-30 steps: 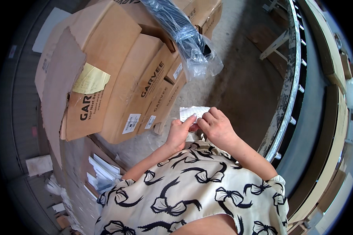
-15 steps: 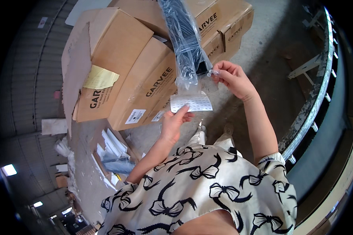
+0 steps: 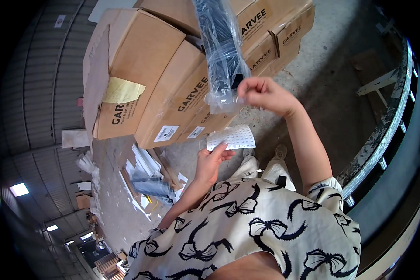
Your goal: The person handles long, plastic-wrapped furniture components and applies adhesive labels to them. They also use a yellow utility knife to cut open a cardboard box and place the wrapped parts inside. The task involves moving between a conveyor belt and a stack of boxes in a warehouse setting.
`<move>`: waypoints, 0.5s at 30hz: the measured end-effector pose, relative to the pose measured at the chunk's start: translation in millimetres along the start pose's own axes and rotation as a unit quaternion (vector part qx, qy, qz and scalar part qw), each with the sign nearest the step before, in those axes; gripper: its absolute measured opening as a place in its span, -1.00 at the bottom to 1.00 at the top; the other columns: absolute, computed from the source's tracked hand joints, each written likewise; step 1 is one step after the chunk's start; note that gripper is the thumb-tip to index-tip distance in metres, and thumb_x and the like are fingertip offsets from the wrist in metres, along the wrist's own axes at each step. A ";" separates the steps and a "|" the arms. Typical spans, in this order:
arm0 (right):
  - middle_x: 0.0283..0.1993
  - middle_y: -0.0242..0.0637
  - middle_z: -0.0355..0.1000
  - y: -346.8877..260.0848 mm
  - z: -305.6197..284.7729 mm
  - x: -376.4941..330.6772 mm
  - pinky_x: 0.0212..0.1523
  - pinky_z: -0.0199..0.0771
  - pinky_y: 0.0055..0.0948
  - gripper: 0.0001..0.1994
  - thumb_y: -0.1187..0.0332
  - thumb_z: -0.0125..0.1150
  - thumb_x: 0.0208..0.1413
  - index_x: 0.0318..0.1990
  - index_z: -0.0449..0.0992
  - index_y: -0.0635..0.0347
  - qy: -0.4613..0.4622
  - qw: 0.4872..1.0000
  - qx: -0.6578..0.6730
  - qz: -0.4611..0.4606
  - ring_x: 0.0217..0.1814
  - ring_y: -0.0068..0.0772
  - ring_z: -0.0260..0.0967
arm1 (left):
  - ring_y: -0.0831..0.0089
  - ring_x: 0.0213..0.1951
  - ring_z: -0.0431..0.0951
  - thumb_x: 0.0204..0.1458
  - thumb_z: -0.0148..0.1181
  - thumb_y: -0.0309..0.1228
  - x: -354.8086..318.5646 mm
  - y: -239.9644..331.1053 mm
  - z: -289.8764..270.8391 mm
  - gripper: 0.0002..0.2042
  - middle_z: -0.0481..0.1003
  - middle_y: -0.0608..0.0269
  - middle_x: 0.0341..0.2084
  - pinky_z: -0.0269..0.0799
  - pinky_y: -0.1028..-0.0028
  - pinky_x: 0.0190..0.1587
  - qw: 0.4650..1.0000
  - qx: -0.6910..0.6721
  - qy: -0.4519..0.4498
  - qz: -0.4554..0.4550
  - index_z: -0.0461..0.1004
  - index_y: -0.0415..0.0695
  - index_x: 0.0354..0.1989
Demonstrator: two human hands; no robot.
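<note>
My left hand [image 3: 210, 164] pinches a white sheet of small printed stickers [image 3: 238, 136] between thumb and fingers, in front of my body. To the upper right of it, my right hand [image 3: 269, 96] is closed, its fingertips pressed together at the lower end of a clear plastic bag [image 3: 221, 101]. Whatever those fingertips hold is blurred and partly hidden. Inside the bag lies a long black part [image 3: 219, 37], which slants down from the top of the view over the cardboard boxes.
Large brown cardboard boxes [image 3: 165, 84] stand ahead and to the left, one with a yellow paper [image 3: 123, 90] on it. Paper and plastic scraps [image 3: 147, 175] lie on the floor at left. A curved metal-edged conveyor frame [image 3: 382, 135] runs along the right.
My right hand has moved left to the lower end of the bag. My left hand and the sticker sheet sit slightly lower, apart from the bag. The whole view has shifted a little.
</note>
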State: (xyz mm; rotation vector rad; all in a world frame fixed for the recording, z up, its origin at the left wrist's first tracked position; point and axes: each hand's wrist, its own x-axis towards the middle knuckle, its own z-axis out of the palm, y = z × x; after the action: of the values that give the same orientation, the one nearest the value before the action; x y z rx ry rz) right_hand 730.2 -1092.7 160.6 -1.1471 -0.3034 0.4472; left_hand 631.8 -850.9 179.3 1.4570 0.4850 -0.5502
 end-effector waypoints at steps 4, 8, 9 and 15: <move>-0.58 -0.70 0.26 2.1 -11.1 5.5 -0.63 0.04 -0.74 -0.93 0.28 0.14 -0.03 -0.41 0.46 -0.01 0.104 0.994 0.024 0.024 -0.60 -0.86 0.10 | 0.40 -0.36 0.54 0.06 0.10 -0.40 -3.2 1.7 1.2 -0.78 0.51 0.14 -0.35 0.40 0.49 -0.30 1.000 -0.003 -0.002 0.005 0.44 -0.31 -0.20; -0.57 -0.63 0.20 13.1 -18.2 9.8 -0.66 -0.05 -0.72 -0.93 0.43 0.04 -0.01 -0.35 0.42 0.11 0.118 0.989 0.085 0.034 -0.65 -0.80 0.01 | 0.41 -0.35 0.54 0.06 0.10 -0.39 -2.1 -0.7 -6.1 -0.77 0.51 0.14 -0.34 0.39 0.50 -0.29 1.000 -0.002 0.003 0.001 0.44 -0.31 -0.19; -0.58 -0.65 0.21 15.8 -19.9 11.1 -0.66 -0.03 -0.73 -0.94 0.40 0.07 -0.02 -0.37 0.43 0.08 0.115 0.989 0.084 0.032 -0.64 -0.82 0.04 | 0.41 -0.35 0.54 0.06 0.10 -0.39 -1.5 -1.0 -7.2 -0.76 0.51 0.13 -0.34 0.39 0.50 -0.29 1.000 -0.003 0.005 0.001 0.44 -0.31 -0.19; -0.61 -0.65 0.23 24.0 -29.5 17.7 -0.67 0.02 -0.75 -0.94 0.34 0.11 -0.03 -0.38 0.45 0.05 0.091 0.987 0.132 0.017 -0.62 -0.83 0.11 | 0.41 -0.35 0.54 0.05 0.11 -0.39 0.2 0.5 -9.9 -0.76 0.52 0.14 -0.33 0.39 0.51 -0.28 1.000 -0.004 -0.004 -0.004 0.44 -0.31 -0.19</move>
State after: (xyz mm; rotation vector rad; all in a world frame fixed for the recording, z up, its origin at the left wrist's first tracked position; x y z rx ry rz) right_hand 754.5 -1099.8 127.2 -0.9258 -0.0626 0.3970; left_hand 632.5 -841.0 179.0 1.4444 0.4858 -0.5596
